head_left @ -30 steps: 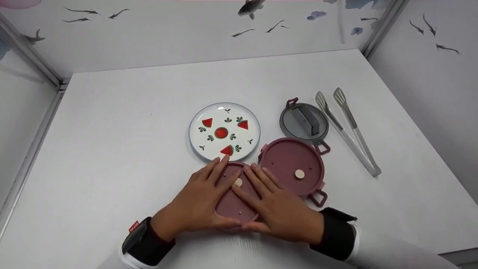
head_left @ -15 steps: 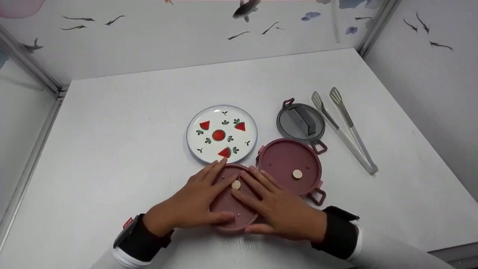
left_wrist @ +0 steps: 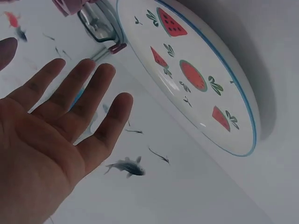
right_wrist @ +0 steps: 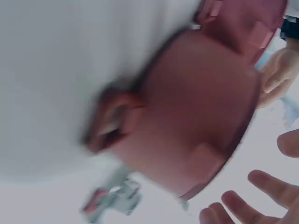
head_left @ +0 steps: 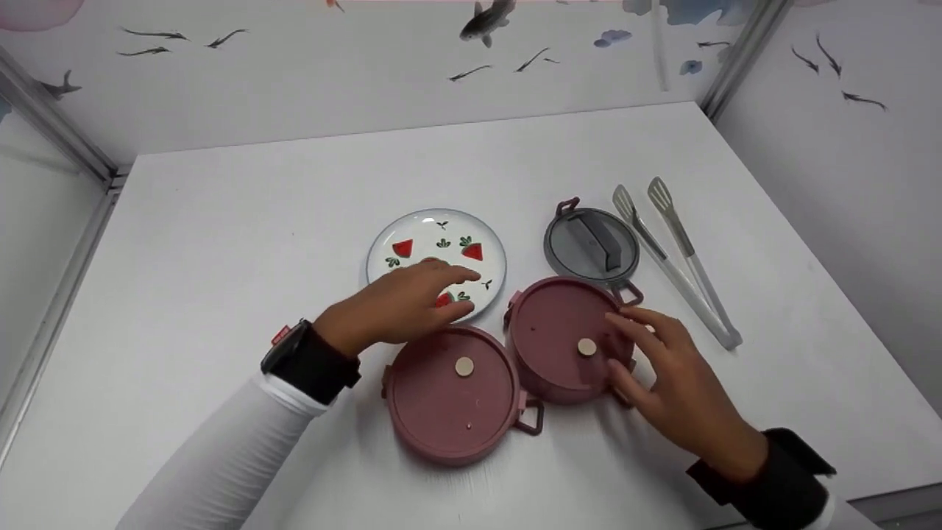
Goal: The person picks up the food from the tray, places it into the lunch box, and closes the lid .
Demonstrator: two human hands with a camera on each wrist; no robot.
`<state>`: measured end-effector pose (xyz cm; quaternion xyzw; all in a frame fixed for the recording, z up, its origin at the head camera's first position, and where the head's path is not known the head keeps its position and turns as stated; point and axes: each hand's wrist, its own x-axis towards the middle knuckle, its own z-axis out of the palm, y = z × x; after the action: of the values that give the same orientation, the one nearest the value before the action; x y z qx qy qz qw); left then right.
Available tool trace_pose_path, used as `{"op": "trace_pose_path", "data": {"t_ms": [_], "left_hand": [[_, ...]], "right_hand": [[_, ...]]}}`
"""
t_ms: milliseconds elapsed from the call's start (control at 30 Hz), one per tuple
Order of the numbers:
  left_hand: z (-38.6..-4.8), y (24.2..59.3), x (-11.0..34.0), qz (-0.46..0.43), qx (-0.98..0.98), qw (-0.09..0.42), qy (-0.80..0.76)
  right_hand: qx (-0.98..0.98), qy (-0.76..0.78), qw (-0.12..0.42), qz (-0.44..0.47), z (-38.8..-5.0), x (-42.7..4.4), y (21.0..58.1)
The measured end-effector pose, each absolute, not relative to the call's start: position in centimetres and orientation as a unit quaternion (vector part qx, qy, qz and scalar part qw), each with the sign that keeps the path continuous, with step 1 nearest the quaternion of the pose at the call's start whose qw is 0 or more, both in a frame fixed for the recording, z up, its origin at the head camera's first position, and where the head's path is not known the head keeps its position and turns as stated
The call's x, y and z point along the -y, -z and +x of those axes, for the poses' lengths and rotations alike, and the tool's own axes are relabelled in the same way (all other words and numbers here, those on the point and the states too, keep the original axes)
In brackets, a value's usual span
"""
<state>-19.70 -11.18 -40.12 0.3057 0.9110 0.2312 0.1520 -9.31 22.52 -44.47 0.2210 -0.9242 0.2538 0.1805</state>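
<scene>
Two round maroon lidded containers stand side by side: the nearer container (head_left: 434, 412) at front centre, the other container (head_left: 552, 316) to its right and a bit farther back. Each lid carries a small cream knob. My left hand (head_left: 405, 298) hovers over the front of the white watermelon plate (head_left: 478, 228), fingers loosely extended and holding nothing. The left wrist view shows its spread fingers beside the plate. At the right edge of the farther container is my right hand (head_left: 681, 390), fingers spread and slightly bent, with nothing gripped. Whether its fingertips touch the lid, I cannot tell.
Behind the farther container sits a small grey pot (head_left: 589, 246) with a dark bar across its lid and maroon side handles. Metal tongs (head_left: 695, 283) lie spread to its right. White walls (head_left: 294, 81) with fish drawings enclose the table.
Both hands have lifted off the nearer container's lid. The left moved up over the plate, the right moved right to the farther container. The nearer container now shows fully.
</scene>
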Motion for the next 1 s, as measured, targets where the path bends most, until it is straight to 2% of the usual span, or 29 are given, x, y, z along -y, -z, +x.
{"op": "trace_pose_path", "data": {"t_ms": [233, 567, 733, 1000], "left_hand": [[-21.6, 40.4, 8.2, 0.328, -0.887, 0.243, -0.215], [-22.6, 40.4, 5.0, 0.363, -0.864, 0.273, -0.218], [-22.8, 40.4, 4.5, 0.376, -0.864, 0.262, -0.209], [-23.3, 40.5, 4.2, 0.372, -0.867, 0.269, -0.194]], "right_hand": [[0.944, -0.26, 0.126, 0.16, -9.1, -23.9, 45.7], [0.937, -0.317, 0.027, 0.146, -8.9, -24.2, 45.6], [0.93, -0.324, 0.02, 0.171, -9.2, -24.3, 45.8], [0.928, -0.32, 0.04, 0.188, -9.4, -24.3, 46.1]]}}
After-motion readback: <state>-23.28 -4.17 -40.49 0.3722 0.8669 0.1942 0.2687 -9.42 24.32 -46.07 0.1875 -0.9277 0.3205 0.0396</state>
